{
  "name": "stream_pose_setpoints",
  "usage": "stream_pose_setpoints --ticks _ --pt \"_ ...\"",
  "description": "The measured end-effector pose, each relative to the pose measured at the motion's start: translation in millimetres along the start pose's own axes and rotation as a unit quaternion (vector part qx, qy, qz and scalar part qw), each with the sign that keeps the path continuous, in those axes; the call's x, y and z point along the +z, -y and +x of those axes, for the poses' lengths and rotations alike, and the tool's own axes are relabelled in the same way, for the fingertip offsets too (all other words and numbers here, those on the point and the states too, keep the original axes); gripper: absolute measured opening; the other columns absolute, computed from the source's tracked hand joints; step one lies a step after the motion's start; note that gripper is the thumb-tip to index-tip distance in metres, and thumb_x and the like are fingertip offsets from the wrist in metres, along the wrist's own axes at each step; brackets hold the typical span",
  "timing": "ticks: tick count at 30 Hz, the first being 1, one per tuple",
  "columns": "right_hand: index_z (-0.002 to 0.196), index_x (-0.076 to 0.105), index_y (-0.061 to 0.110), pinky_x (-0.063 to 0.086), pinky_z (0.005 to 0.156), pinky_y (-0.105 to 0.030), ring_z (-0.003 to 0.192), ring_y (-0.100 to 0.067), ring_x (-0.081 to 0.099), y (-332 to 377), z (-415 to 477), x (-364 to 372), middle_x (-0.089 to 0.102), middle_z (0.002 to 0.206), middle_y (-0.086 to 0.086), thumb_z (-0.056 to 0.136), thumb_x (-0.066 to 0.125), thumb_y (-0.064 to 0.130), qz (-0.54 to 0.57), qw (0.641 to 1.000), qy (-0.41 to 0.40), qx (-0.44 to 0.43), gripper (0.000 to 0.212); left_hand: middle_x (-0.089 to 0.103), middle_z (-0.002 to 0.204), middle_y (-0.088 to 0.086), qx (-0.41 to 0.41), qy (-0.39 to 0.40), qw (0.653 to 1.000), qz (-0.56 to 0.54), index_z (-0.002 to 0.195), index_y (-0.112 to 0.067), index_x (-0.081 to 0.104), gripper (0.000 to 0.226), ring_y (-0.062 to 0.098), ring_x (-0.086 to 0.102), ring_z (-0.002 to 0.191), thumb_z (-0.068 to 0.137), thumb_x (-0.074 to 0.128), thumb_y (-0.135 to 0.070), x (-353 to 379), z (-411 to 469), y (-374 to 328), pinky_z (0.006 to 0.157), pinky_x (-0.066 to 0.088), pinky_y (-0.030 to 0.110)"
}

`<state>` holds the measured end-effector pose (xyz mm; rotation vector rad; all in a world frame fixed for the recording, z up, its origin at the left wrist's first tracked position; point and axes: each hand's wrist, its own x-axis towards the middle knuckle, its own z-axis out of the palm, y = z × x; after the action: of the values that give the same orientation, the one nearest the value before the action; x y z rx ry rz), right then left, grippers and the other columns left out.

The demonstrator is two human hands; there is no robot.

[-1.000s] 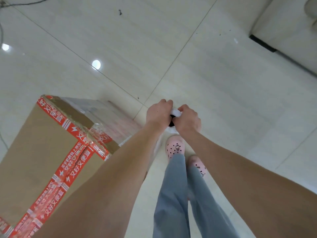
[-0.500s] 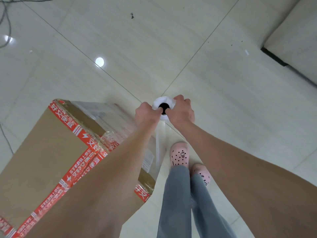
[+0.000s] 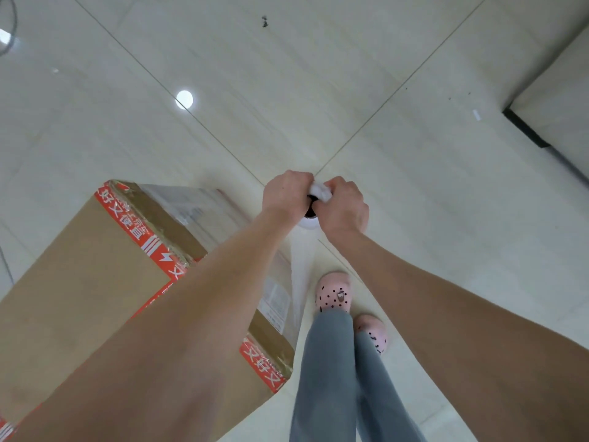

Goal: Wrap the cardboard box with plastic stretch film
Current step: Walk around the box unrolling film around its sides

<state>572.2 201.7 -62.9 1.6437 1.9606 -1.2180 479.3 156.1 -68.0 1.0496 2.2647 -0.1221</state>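
Gripping film roll (image 3: 320, 190), fingers (image 3: 299, 183) round top

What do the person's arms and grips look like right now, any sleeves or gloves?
The left forearm and right forearm are bare to the frame edge, with no sleeves in view. The left grip and right grip are ungloved, and no ring, watch or wristband is visible.

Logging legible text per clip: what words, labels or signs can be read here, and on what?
"好又便宜": red tape along the cardboard box top edge.
"又好又": corner tape at the box's near right corner.
Smaller print on the red tape: too blurred.
White label under the stretch film: too blurred.
Film roll: no print visible.
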Motion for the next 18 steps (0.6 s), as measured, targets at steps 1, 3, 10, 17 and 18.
stream_pose_setpoints --ticks 1,3,10,17,18 --pt "0.105 0.057 0.023 0.034 0.063 -0.029 0.080 -0.024 0.053 4 2 -1 0.055 0.107 0.000 0.080 0.057 0.017 -0.004 1.000 -0.005 -0.012 0.026 0.062 0.082 0.005 -0.018 -0.002 1.000 -0.022 0.084 -0.015 0.059 0.016 0.027 0.058 0.076 0.073 0.048 -0.012 -2 2 4 0.057 0.038 0.028" --pt "0.105 0.057 0.024 0.034 0.064 -0.028 0.080 -0.023 0.054 13 8 -1 0.055 0.108 0.002 0.082 0.055 0.016 -0.003 0.999 -0.014 -0.045 0.025 0.059 0.079 0.004 -0.070 -0.006 0.995 -0.076 0.082 -0.014 0.057 0.010 0.026 0.055 0.074 0.074 0.051 -0.013 -5 5 12 0.056 0.038 0.028" --pt "0.121 0.047 0.022 0.040 0.066 -0.029 0.084 -0.020 0.056 42 18 7 0.054 0.107 0.000 0.084 0.061 0.037 0.057 0.997 0.052 -0.010 0.043 0.065 0.090 0.006 -0.267 -0.033 0.922 -0.278 0.088 -0.010 0.055 0.022 0.028 0.065 0.080 0.079 0.057 -0.030 -15 9 42 0.069 0.054 0.033" --pt "0.121 0.044 0.014 0.038 0.065 -0.028 0.076 -0.021 0.051 70 28 24 0.056 0.104 -0.005 0.085 0.058 0.026 0.085 0.993 0.075 0.022 0.040 0.057 0.084 0.002 -0.208 -0.011 0.959 -0.193 0.102 -0.011 0.049 0.028 0.025 0.053 0.078 0.082 0.056 -0.028 -23 15 60 0.061 0.038 0.031" --pt "0.121 0.044 0.013 0.039 0.066 -0.029 0.078 -0.022 0.052 72 28 25 0.057 0.108 -0.006 0.085 0.057 0.024 0.078 0.993 0.081 0.023 0.040 0.059 0.090 0.003 -0.174 -0.013 0.972 -0.161 0.109 -0.012 0.048 0.031 0.025 0.054 0.082 0.082 0.056 -0.025 -25 17 60 0.061 0.037 0.030"
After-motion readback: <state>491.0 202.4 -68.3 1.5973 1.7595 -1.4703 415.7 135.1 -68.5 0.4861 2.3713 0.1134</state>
